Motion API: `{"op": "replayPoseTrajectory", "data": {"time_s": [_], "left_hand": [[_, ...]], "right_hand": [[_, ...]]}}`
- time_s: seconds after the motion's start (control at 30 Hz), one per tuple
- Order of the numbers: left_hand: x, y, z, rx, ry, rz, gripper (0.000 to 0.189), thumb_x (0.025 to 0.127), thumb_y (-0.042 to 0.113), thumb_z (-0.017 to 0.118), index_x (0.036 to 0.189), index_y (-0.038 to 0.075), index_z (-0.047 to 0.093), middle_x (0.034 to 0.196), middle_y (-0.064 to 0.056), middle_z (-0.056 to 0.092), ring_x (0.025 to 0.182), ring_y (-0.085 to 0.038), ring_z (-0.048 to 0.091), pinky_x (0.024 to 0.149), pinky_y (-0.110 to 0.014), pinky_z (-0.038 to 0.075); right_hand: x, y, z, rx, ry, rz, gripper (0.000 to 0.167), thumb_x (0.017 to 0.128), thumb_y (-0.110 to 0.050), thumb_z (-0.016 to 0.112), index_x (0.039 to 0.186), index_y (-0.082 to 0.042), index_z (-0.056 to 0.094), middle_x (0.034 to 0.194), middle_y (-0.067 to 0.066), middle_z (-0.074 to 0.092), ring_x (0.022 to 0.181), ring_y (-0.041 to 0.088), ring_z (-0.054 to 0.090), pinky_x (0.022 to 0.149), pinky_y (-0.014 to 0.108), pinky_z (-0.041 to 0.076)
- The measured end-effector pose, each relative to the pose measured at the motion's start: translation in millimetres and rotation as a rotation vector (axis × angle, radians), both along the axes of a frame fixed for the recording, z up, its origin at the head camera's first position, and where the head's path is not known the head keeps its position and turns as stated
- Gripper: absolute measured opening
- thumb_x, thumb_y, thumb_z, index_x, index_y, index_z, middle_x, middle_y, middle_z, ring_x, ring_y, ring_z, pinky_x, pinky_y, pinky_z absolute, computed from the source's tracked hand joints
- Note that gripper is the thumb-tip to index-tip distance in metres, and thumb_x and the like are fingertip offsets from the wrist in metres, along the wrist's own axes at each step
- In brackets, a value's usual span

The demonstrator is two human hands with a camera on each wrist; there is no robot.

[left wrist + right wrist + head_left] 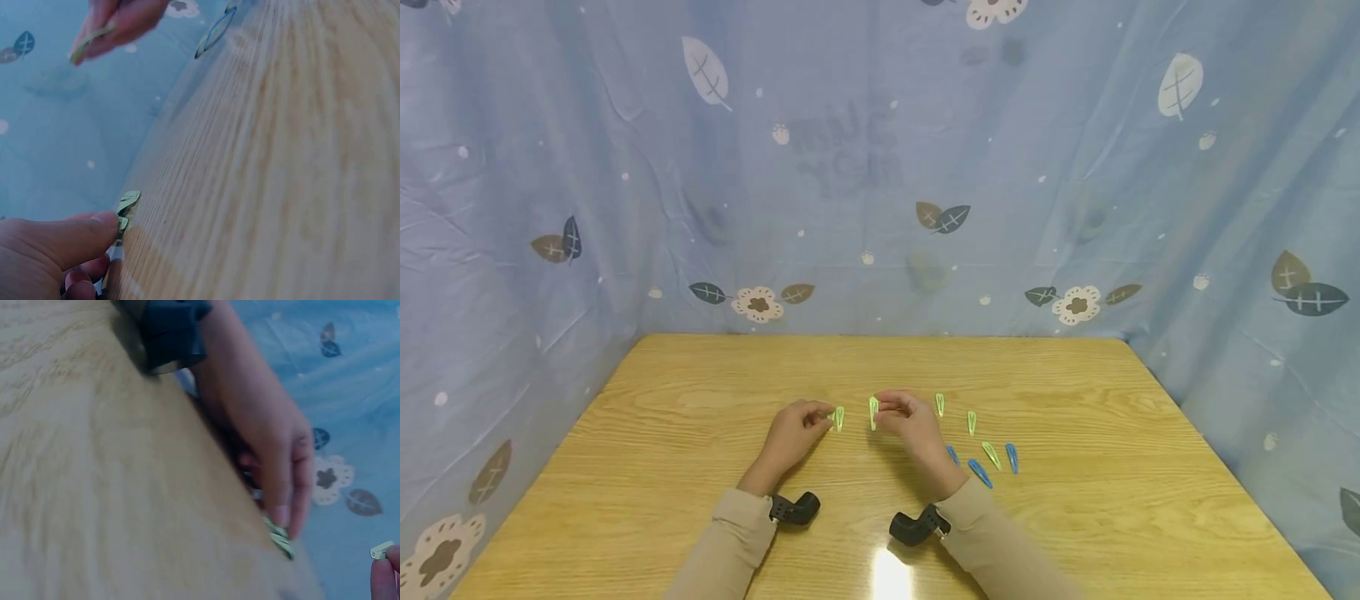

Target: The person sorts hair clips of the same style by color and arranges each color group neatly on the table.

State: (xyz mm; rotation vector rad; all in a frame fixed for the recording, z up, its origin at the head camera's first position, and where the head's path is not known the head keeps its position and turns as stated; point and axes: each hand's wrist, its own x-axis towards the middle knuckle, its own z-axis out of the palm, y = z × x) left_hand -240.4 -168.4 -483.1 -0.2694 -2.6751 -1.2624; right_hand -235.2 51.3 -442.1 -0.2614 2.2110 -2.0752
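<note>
pinching a raised clip [873,412], skinny lime-green teardrop, in right hand [910,423], above the wood-grain surface [700,483] | pinching a second clip [123,224], same green, in left hand [792,433], left of raised clip, just beside a third clip [840,419] | spotting kinda pointy blue clips [980,473] plus three loose green clips [972,422], right of raised clip

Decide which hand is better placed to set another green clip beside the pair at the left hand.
Probably the right hand: it holds a green clip above the table, and more loose clips lie on its side. The left hand pinches one of the pair.
</note>
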Motion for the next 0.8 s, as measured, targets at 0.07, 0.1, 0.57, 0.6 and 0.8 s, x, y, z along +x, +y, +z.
{"op": "replayPoseTrajectory", "data": {"time_s": [0.07, 0.1, 0.57, 0.6, 0.8], "left_hand": [[-0.4, 0.0, 0.1, 0.002, 0.004, -0.001, 0.019, 0.087, 0.014, 0.071, 0.106, 0.009, 0.073, 0.077, 0.003, 0.054, 0.066, -0.011, 0.046, 0.057, -0.025, 0.041], [-0.5, -0.1, 0.0, 0.004, 0.005, -0.003, 0.019, 0.087, 0.014, 0.071, 0.106, 0.009, 0.073, 0.077, 0.003, 0.054, 0.066, -0.011, 0.046, 0.057, -0.025, 0.041], [-2.1, 5.2, 2.6, -0.002, 0.027, -0.005, 0.019, 0.087, 0.012, 0.072, 0.105, 0.008, 0.073, 0.075, 0.003, 0.055, 0.065, -0.011, 0.047, 0.058, -0.026, 0.041], [-2.2, 5.1, 3.2, -0.003, 0.023, -0.004, 0.019, 0.087, 0.012, 0.072, 0.105, 0.008, 0.073, 0.075, 0.003, 0.055, 0.065, -0.011, 0.048, 0.059, -0.026, 0.041], [-0.8, 2.0, 4.9, -0.017, -0.003, 0.016, 0.02, 0.087, 0.012, 0.071, 0.106, 0.009, 0.073, 0.076, 0.003, 0.055, 0.065, -0.012, 0.047, 0.059, -0.027, 0.041]], "right_hand": [[1.2, -7.6, -0.3, 0.016, -0.004, 0.004, 0.03, 0.087, -0.001, 0.065, 0.116, 0.006, 0.063, 0.105, 0.017, 0.06, 0.089, 0.017, 0.059, 0.078, 0.03, 0.05], [2.2, -11.3, 0.3, 0.023, -0.001, 0.005, 0.03, 0.086, 0.0, 0.065, 0.115, 0.007, 0.063, 0.105, 0.018, 0.06, 0.088, 0.017, 0.059, 0.077, 0.03, 0.05], [-14.9, -36.5, -28.2, 0.046, 0.033, -0.099, 0.027, 0.082, 0.003, 0.069, 0.109, 0.005, 0.067, 0.097, 0.016, 0.065, 0.083, 0.015, 0.061, 0.069, 0.023, 0.051], [-16.0, -37.8, -28.7, 0.065, 0.045, -0.109, 0.027, 0.081, 0.003, 0.069, 0.107, 0.005, 0.068, 0.095, 0.015, 0.066, 0.082, 0.015, 0.062, 0.068, 0.023, 0.051], [-21.5, -47.7, -31.9, 0.206, 0.108, -0.135, 0.023, 0.077, 0.004, 0.07, 0.1, 0.002, 0.071, 0.086, 0.009, 0.067, 0.077, 0.016, 0.062, 0.065, 0.025, 0.051]]}}
